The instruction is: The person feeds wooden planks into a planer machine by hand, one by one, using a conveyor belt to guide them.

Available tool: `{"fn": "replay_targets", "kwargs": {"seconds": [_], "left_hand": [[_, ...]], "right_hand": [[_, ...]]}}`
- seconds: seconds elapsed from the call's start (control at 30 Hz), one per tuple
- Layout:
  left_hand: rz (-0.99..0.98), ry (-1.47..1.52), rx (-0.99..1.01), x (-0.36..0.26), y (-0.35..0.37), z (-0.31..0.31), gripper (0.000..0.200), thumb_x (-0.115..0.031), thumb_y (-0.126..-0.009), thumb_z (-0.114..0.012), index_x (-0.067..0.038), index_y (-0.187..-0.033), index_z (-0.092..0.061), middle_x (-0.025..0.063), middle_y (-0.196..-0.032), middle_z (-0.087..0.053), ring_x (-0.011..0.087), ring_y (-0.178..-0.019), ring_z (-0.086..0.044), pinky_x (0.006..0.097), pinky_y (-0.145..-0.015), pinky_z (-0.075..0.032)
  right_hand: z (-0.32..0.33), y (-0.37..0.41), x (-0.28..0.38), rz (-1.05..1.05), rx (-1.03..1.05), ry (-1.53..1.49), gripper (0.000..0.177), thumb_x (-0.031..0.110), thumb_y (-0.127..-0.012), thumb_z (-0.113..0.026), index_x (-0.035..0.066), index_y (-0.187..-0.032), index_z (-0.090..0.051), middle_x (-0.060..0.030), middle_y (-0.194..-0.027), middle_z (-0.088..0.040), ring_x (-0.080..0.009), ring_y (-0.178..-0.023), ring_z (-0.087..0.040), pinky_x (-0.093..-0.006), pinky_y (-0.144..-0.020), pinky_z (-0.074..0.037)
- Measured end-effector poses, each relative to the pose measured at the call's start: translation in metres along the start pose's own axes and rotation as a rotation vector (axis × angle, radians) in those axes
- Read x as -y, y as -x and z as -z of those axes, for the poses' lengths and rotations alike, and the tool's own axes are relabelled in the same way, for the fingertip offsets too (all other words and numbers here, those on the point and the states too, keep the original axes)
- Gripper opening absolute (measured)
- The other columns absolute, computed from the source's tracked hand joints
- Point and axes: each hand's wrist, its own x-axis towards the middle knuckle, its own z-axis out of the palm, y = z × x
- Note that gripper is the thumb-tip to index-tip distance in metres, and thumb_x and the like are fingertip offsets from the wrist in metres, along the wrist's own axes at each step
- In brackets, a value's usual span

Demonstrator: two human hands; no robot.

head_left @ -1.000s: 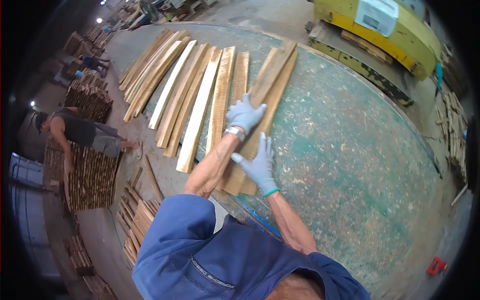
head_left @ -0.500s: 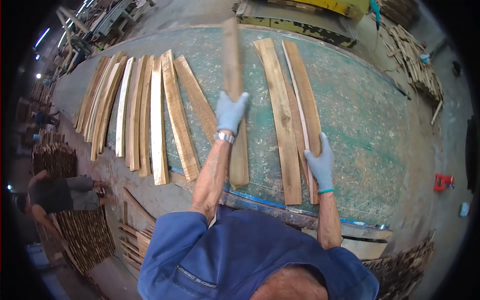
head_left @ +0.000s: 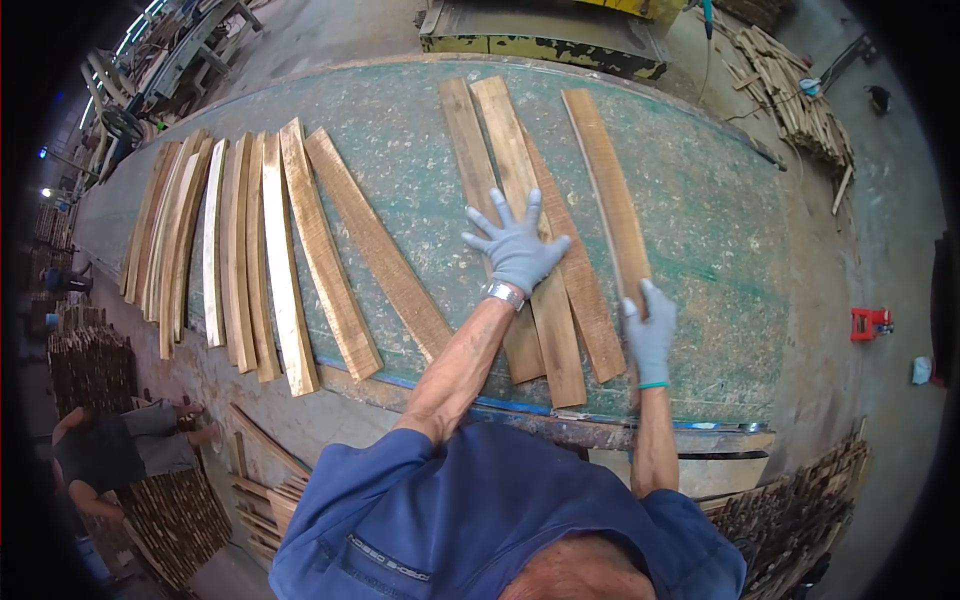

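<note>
My left hand (head_left: 516, 248), gloved in grey, lies with fingers spread across a pale wooden board (head_left: 558, 335). A darker board (head_left: 464, 130) is on its left, partly under the fingers, and a reddish-brown board (head_left: 592, 310) slants out on its right. My right hand (head_left: 652, 335), gloved too, is closed around the lower end of another brown board (head_left: 610, 190), which stands apart from the others on the right. The part of that board inside the hand is hidden.
The boards lie on a worn green table (head_left: 710, 330). Several more boards (head_left: 285, 250) fan out to the left. A person (head_left: 110, 445) bends by a wood stack (head_left: 175, 510) at lower left. Loose wood (head_left: 790, 100) and a red object (head_left: 868, 323) are on the floor at right.
My left hand has set down the board it was moving and now spreads over the boards. My right hand's board has separated from the neighbouring boards. The camera view has shifted.
</note>
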Motion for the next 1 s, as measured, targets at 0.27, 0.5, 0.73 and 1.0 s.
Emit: {"fn": "replay_targets", "kwargs": {"seconds": [0.27,0.5,0.73,1.0], "left_hand": [[0.303,-0.023,-0.203,0.07,-0.03,0.014,0.072,-0.061,-0.083,-0.056,-0.039,-0.149,-0.041,0.028,-0.162,-0.006,0.0646,-0.14,-0.006,0.0718,-0.111,-0.007],[0.204,-0.08,-0.336,0.101,-0.067,0.009,0.061,-0.06,-0.089,-0.049,-0.034,-0.144,-0.051,0.0351,-0.156,-0.019,0.0583,-0.138,-0.023,0.0613,-0.114,-0.018],[-0.369,0.681,-0.338,0.134,-0.071,0.028,0.06,-0.048,-0.086,-0.064,-0.019,-0.137,-0.055,0.0209,-0.14,-0.049,0.0355,-0.123,-0.052,0.0511,-0.103,-0.041],[0.639,0.168,-0.388,0.272,0.044,0.081,0.105,-0.062,-0.063,-0.081,-0.024,-0.151,-0.038,0.0256,-0.141,-0.038,0.0428,-0.127,-0.044,0.0483,-0.105,-0.04]], "right_hand": [[-0.028,0.033,0.103,-0.019,0.073,0.011,0.073,0.051,-0.079,-0.073,0.004,-0.132,-0.057,-0.0302,-0.126,-0.049,-0.0427,-0.107,-0.049,-0.0525,-0.092,-0.044],[-0.049,0.02,0.099,0.061,0.075,0.056,0.071,0.05,-0.081,-0.072,0.004,-0.132,-0.058,-0.0332,-0.131,-0.047,-0.044,-0.111,-0.047,-0.0548,-0.091,-0.045],[-0.036,-0.008,0.106,0.146,0.064,0.269,0.075,0.05,-0.081,-0.071,0.007,-0.139,-0.05,-0.0321,-0.139,-0.041,-0.0472,-0.121,-0.046,-0.0604,-0.1,-0.035],[-0.083,0.032,0.279,0.529,0.445,-0.361,0.095,0.055,-0.063,-0.083,0.009,-0.138,-0.047,-0.0255,-0.14,-0.039,-0.044,-0.12,-0.045,-0.0529,-0.1,-0.038]]}}
